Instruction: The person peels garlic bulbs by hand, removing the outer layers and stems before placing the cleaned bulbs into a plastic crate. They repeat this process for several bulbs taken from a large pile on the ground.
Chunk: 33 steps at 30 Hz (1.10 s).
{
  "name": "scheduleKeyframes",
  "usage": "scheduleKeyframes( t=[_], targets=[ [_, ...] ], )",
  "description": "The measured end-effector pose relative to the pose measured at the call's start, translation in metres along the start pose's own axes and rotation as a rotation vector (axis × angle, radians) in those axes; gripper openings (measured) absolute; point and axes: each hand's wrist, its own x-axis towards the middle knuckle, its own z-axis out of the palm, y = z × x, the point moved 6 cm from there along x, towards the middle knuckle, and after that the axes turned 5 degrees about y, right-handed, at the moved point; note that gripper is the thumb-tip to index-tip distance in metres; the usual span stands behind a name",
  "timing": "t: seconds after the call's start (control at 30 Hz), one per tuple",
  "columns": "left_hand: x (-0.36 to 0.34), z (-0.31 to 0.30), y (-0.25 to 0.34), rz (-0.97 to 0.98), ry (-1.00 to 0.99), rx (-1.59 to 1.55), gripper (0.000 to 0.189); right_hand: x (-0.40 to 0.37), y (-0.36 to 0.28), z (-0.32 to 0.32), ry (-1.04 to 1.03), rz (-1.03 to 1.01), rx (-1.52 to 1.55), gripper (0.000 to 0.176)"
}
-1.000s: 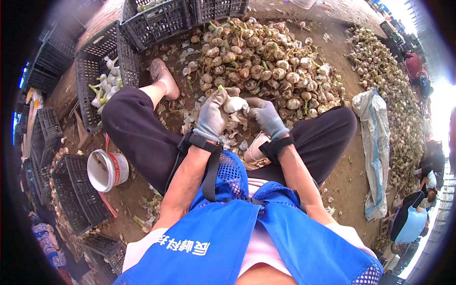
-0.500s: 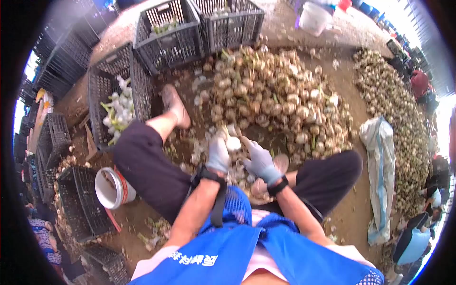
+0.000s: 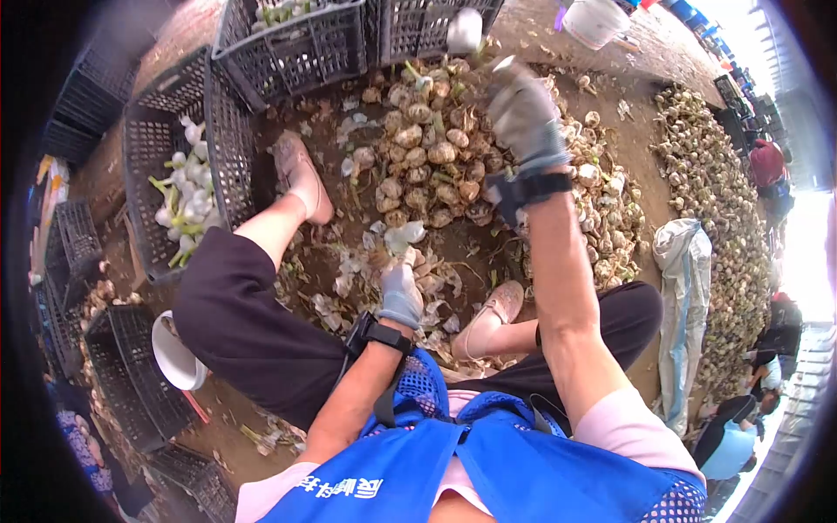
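Observation:
My left hand (image 3: 401, 295), in a pale glove, is low over the floor between my legs. Its fingers are curled, and what they hold, if anything, cannot be made out. White papery garlic skin (image 3: 404, 235) lies just past its fingertips. Stretched forward over the garlic heap (image 3: 427, 148), my gloved right hand (image 3: 525, 118) is smeared by motion. A small white bit shows at its fingertips, too blurred to name. Apart from that hand, a blurred white garlic bulb (image 3: 465, 31) appears in front of the far black crate (image 3: 418, 33).
Another black crate (image 3: 292, 52) stands at the back. The left crate (image 3: 231, 139) holds white garlic bulbs with green stems. A white bucket (image 3: 180, 353) is beside my left knee. To the right lie a white sack (image 3: 682, 322) and a long garlic pile (image 3: 719, 200). People sit at the edges.
My right hand has gone from beside the left hand far forward over the heap. The white bulb at my left hand is gone from there; one now appears near the far crate. The view has shifted.

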Motion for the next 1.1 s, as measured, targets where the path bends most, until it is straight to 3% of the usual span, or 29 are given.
scheduleKeyframes(
  t=[0.07,0.17,0.27,0.33,0.37,0.4,0.53,0.6,0.67,0.7,0.73,0.8,0.83,0.87,0.9,0.97,1.0,1.07,1.1],
  targets=[
    [0.002,0.001,-0.002,-0.038,0.012,-0.005,0.019,-0.004,-0.031,0.000,0.031,-0.210,-0.109,0.029],
    [-0.001,0.012,-0.005,0.003,-0.099,0.066,0.020,-0.001,0.033,-0.056,0.080,-0.051,-1.088,0.029],
    [-0.010,0.017,-0.008,-0.069,-0.120,0.101,0.020,-0.045,0.143,-0.073,-0.261,0.047,-2.023,0.043],
    [-0.012,0.016,-0.011,-0.072,-0.065,0.115,0.021,-0.065,0.166,-0.072,-0.074,-0.188,-2.045,0.054],
    [-0.012,0.019,-0.010,-0.077,-0.081,0.108,0.021,-0.065,0.166,-0.071,0.034,-0.359,-1.946,0.052],
    [-0.013,0.020,-0.007,-0.078,-0.098,0.104,0.021,-0.059,0.170,-0.076,0.035,-0.374,-1.933,0.052],
    [-0.004,0.016,-0.008,-0.109,-0.144,0.015,0.025,-0.040,0.154,-0.087,0.066,0.126,-1.739,0.040],
    [-0.007,0.017,-0.004,-0.099,-0.163,-0.009,0.029,-0.059,0.147,-0.084,0.081,0.131,-1.368,0.040],
    [-0.031,0.038,0.014,-0.127,-0.294,-0.186,0.032,-0.111,0.133,-0.055,0.059,0.011,-1.016,0.043],
    [-0.034,0.050,0.015,-0.163,-0.478,-0.323,0.031,-0.139,0.137,-0.044,0.086,-0.078,-1.048,0.044],
    [-0.019,0.050,0.012,-0.055,-0.694,-0.310,0.027,-0.166,0.140,-0.034,0.115,-0.166,-1.074,0.046],
    [-0.009,0.042,0.000,-0.261,-0.930,-0.437,0.023,-0.203,0.118,-0.018,0.140,-0.437,-1.167,0.043],
    [-0.037,0.042,0.018,0.060,-0.616,-0.217,0.023,-0.204,0.117,-0.032,0.134,-0.160,-0.780,0.037],
    [-0.051,0.045,0.023,0.056,-0.621,-0.202,0.023,-0.207,0.113,-0.037,0.123,0.105,-0.383,0.032],
    [-0.061,0.048,0.029,0.198,-0.624,-0.028,0.025,-0.211,0.099,-0.037,0.194,0.241,-0.044,0.023],
    [-0.096,0.064,0.050,0.511,-0.648,0.202,0.028,-0.217,0.081,-0.038,0.249,0.271,-0.028,0.019],
    [-0.101,0.067,0.049,0.512,-0.661,0.208,0.028,-0.218,0.081,-0.036,0.235,0.280,-0.026,0.017],
    [-0.118,0.071,0.053,0.735,-0.685,0.354,0.035,-0.218,0.088,-0.038,0.249,0.208,-0.139,0.014],
    [-0.122,0.067,0.054,0.745,-0.671,0.450,0.039,-0.217,0.099,-0.042,0.254,0.272,-0.030,0.013]
  ],
)
